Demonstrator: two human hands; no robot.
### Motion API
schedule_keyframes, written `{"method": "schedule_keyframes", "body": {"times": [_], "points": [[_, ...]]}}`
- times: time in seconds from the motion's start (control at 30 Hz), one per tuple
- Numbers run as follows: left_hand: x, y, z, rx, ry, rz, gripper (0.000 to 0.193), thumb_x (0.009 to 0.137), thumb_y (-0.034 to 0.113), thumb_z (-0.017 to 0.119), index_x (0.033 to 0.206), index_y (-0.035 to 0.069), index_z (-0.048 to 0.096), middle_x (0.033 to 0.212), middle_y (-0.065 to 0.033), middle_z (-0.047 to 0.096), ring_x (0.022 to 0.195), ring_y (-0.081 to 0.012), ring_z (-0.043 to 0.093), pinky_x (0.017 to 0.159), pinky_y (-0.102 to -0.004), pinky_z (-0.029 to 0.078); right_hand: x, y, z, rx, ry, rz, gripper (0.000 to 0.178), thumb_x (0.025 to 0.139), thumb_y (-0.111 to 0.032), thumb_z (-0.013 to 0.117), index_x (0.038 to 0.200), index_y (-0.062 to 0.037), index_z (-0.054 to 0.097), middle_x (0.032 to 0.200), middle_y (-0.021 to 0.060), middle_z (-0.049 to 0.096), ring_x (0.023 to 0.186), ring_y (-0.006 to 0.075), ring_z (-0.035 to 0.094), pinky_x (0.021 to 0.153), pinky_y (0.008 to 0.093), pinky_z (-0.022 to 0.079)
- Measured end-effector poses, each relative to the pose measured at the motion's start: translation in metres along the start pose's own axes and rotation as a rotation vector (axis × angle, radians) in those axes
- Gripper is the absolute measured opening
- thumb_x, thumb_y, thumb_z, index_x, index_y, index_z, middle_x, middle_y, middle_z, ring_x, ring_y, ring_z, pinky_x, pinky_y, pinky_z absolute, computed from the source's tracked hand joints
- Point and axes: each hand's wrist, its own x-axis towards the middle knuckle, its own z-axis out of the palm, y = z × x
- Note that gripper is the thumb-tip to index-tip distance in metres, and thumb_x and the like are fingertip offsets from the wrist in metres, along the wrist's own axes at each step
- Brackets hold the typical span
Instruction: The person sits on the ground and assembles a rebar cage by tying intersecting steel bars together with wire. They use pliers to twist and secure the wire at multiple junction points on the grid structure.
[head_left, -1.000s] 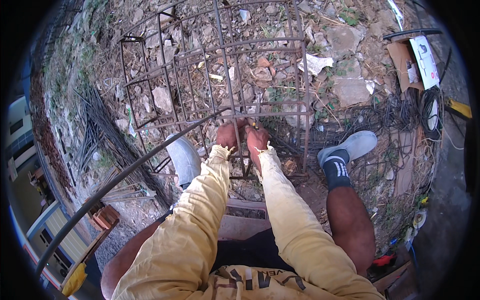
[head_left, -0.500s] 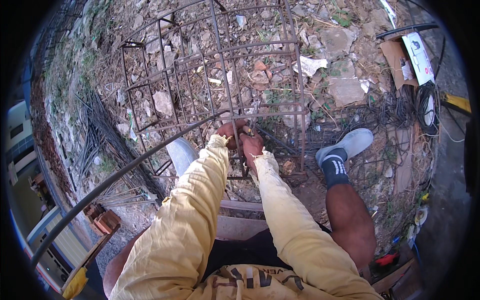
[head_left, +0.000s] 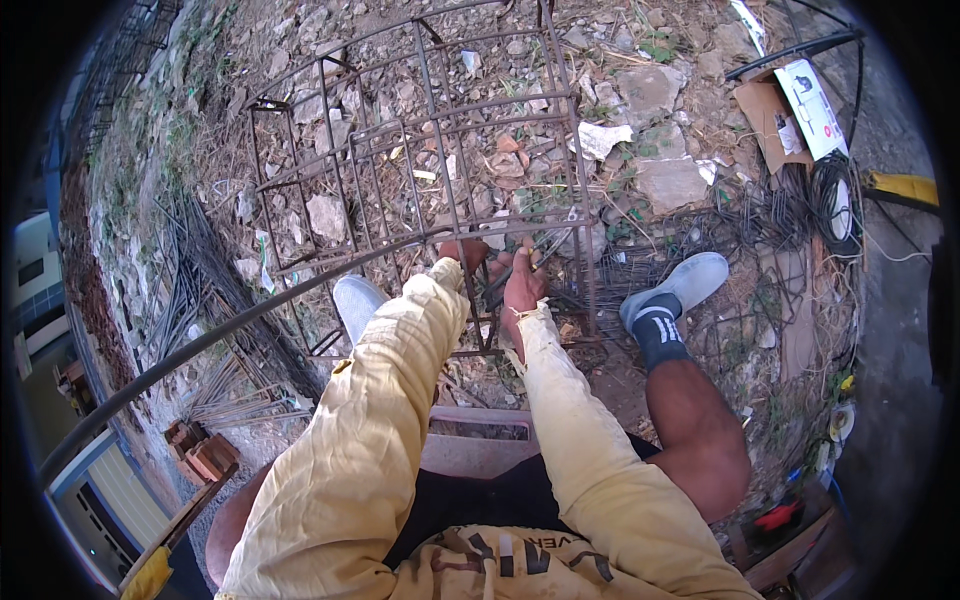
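Observation:
A cage of rusty steel rebar (head_left: 437, 113) lies in front of me on the rubble, its near end between my feet. My left hand (head_left: 465, 252) is closed at a crossing of the cage bars, its fingertips partly hidden; what it grips I cannot make out. Just to its right, my right hand (head_left: 523, 283) is wrapped around pliers (head_left: 556, 243), whose slim metal end points up and right inside the cage. One long, thick bar (head_left: 300, 287) slants from the lower left up to the cage beside my left hand.
Bundled thin rods (head_left: 225, 295) lie at the left, with bricks (head_left: 208, 455) below them. Wire coils (head_left: 832, 205) and an opened carton (head_left: 770, 120) are at the upper right. Stones and tangled wire surround my shoes. Beneath me is a low pinkish seat (head_left: 470, 450).
My right hand has moved slightly right, away from the left, and the pliers have tilted from upright toward the right. The view has shifted a little; my left hand stays at the bars.

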Motion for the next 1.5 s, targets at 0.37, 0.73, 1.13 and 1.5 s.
{"method": "schedule_keyframes", "body": {"times": [0.37, 0.73, 1.13, 1.5], "points": [[-0.029, 0.026, 0.031, -1.395, 0.274, -0.577, 0.033, 0.08, 0.036, 0.064, 0.082, 0.003, 0.064, 0.065, -0.0096, 0.06, 0.059, -0.0197, 0.059, 0.055, -0.0357, 0.048, -0.003, -0.074, -0.011, -1.117, -0.014, -0.612, 0.058, 0.082, -0.016, 0.062, 0.136, -0.008, 0.044, 0.101, 0.0255, 0.055, 0.098, 0.042, 0.054, 0.09, 0.0443, 0.044], [-0.079, 0.054, 0.033, -2.391, 0.189, -0.384, 0.01, 0.094, 0.022, 0.054, 0.095, 0.012, 0.055, 0.073, 0.0008, 0.054, 0.063, -0.0132, 0.053, 0.057, -0.0307, 0.048, -0.039, -0.091, -0.024, -1.167, -0.429, 0.15, 0.036, 0.08, -0.017, 0.065, 0.111, -0.0013, 0.057, 0.089, 0.0143, 0.064, 0.065, 0.0218, 0.062, 0.058, 0.0344, 0.05], [-0.122, 0.06, -0.014, -1.09, 0.138, -0.02, 0.027, 0.092, 0.022, 0.053, 0.113, 0.004, 0.055, 0.101, -0.0153, 0.064, 0.091, -0.0276, 0.063, 0.079, -0.0342, 0.05, -0.108, -0.154, 0.026, -1.981, -0.447, -0.099, 0.048, 0.079, -0.041, 0.053, 0.117, -0.0118, 0.06, 0.115, 0.0143, 0.063, 0.109, 0.0316, 0.059, 0.092, 0.0405, 0.046], [-0.095, 0.027, 0.051, -0.614, 0.432, 0.234, 0.039, 0.075, 0.025, 0.069, 0.109, 0.011, 0.059, 0.094, -0.0127, 0.064, 0.085, -0.0344, 0.061, 0.073, -0.0417, 0.051, -0.086, -0.091, 0.018, -1.857, -0.472, -0.438, 0.029, 0.086, -0.032, 0.051, 0.095, -0.0103, 0.069, 0.095, 0.0155, 0.068, 0.094, 0.0331, 0.063, 0.081, 0.0433, 0.05]]}}
